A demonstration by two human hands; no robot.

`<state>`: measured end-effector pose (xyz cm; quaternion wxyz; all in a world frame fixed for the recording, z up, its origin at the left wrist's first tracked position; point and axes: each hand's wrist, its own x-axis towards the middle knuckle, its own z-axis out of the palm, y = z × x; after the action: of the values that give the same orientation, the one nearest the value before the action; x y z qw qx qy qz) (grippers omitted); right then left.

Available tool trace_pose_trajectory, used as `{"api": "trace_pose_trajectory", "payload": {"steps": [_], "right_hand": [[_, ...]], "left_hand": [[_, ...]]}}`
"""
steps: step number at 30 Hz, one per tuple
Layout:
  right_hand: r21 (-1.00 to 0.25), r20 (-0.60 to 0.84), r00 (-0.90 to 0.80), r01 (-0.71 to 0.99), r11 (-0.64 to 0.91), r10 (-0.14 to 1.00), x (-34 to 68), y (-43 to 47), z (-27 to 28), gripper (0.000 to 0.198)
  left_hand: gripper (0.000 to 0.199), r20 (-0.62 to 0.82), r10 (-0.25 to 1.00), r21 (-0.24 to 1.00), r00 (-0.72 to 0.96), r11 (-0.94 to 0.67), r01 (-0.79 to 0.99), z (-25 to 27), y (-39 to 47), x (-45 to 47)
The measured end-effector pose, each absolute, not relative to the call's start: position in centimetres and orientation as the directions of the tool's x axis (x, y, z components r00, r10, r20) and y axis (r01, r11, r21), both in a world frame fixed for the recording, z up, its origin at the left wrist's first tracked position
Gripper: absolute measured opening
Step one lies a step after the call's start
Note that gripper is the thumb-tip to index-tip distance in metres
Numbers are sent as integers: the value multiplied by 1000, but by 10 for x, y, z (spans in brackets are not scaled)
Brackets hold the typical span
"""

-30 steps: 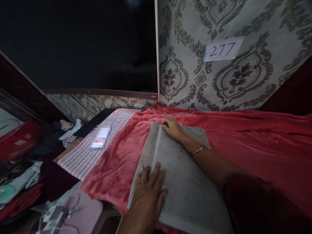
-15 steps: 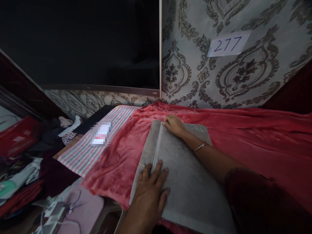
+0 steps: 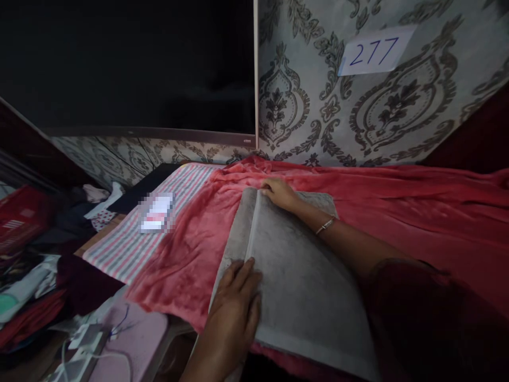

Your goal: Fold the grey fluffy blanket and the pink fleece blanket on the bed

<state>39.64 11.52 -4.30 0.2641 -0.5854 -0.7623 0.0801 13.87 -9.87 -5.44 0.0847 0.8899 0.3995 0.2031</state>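
Note:
A flat grey plush cover (image 3: 302,286) lies on a red plush blanket (image 3: 191,233). Along its left side runs a narrow pale strip (image 3: 252,225) that looks like a zipper or seam. My left hand (image 3: 234,302) rests on the near left part of the cover, fingers stretched out over the lower end of the strip. At the far edge, my right hand (image 3: 280,193) pinches the cover by the strip's upper end, thumb and fingers together. A bracelet shows on my right wrist. The cover's right side is partly hidden under my right forearm.
A striped cloth (image 3: 123,244) with a blurred phone-like object (image 3: 158,212) lies to the left. A large dark screen (image 3: 131,63) stands behind. A power strip (image 3: 81,361) sits on a pink surface (image 3: 149,329) at lower left, near piled clothes (image 3: 32,318).
The whole view has shifted slightly, so things appear a little higher and further left. My left fingers have drawn somewhat closer together on the cover. My right hand keeps its pinch at the far edge.

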Motion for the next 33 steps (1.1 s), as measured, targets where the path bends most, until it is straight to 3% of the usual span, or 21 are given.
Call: {"api": "trace_pose_trajectory", "payload": {"steps": [4,9,23,29,33], "right_hand": [[-283,334,-413,814,508,848,394,95,-41,55],[-230,99,-523,816,531,847,389,92,-56,66],[-316,93,-443,836,448,892,385,85,-37,62],[-332,137,-377,854,401,916,413,8,-26,64],[-358,103,-419,831,427,902,433,-45,-42,66]], "left_hand": [[57,246,698,262,673,-716,647,-45,-98,151],[81,148,669,254,728,-737,626,-57,-97,162],[73,153,665,218,731,-745,631,-63,-92,158],[67,113,671,251,733,-733,632,-55,-87,153],[49,127,677,317,725,-720,617,-27,-72,164]]}}
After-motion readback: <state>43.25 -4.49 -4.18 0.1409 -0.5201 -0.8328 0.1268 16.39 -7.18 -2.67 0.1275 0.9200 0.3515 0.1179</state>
